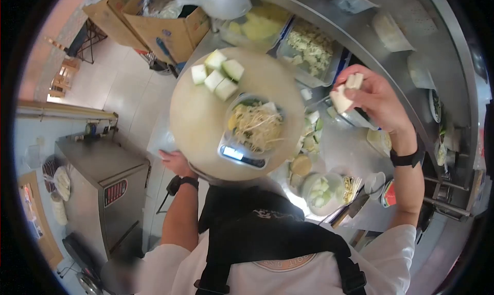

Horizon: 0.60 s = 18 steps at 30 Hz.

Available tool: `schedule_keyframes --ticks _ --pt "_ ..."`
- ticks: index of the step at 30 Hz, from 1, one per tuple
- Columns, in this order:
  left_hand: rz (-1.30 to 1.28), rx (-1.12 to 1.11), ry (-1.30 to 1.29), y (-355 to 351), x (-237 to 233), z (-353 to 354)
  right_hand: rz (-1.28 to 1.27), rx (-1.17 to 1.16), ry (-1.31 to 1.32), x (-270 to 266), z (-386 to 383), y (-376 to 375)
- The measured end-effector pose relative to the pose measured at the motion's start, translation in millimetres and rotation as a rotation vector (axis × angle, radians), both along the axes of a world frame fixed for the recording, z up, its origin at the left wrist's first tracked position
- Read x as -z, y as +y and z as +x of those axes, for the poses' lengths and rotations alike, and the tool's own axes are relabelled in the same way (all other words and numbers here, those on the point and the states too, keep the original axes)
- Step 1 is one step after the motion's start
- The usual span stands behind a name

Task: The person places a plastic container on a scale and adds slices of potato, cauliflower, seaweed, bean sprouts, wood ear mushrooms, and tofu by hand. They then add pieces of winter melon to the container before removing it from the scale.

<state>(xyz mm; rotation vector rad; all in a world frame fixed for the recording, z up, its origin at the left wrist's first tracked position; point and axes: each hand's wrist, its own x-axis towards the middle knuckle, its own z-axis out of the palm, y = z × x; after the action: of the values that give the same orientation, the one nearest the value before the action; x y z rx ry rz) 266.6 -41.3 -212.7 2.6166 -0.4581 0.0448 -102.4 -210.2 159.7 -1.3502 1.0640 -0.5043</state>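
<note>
My right hand (378,97) is raised over the right side of the counter, its fingers closed around pale white food pieces (342,99) whose exact kind I cannot make out. Below it is a clear container (360,119). My left hand (177,162) lies beside the near left edge of the round chopping board (198,125), fingers stretched out and apparently holding nothing. On the board, a digital scale (247,160) with a lit display carries a clear tub of bean sprouts (257,125). Several pale green-white vegetable chunks (216,79) sit at the board's far left.
Behind the board stand a tub of yellowish pieces (257,27) and a tub of chopped pale food (311,45). Cut vegetables (311,135) and a bowl of light green chunks (321,192) are on the right. A cardboard box (164,35) stands far left; a metal shelf (355,27) overhangs the right.
</note>
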Motion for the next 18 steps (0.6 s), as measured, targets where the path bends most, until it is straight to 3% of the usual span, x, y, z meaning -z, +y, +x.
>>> schedule_keyframes --ticks 5,18 --pt "0.012 -0.014 -0.246 1 20 3 0.061 -0.138 0.024 32 61 19" --pt "0.02 -0.016 -0.034 -1 0 -3 0.06 -0.184 0.012 52 84 25"
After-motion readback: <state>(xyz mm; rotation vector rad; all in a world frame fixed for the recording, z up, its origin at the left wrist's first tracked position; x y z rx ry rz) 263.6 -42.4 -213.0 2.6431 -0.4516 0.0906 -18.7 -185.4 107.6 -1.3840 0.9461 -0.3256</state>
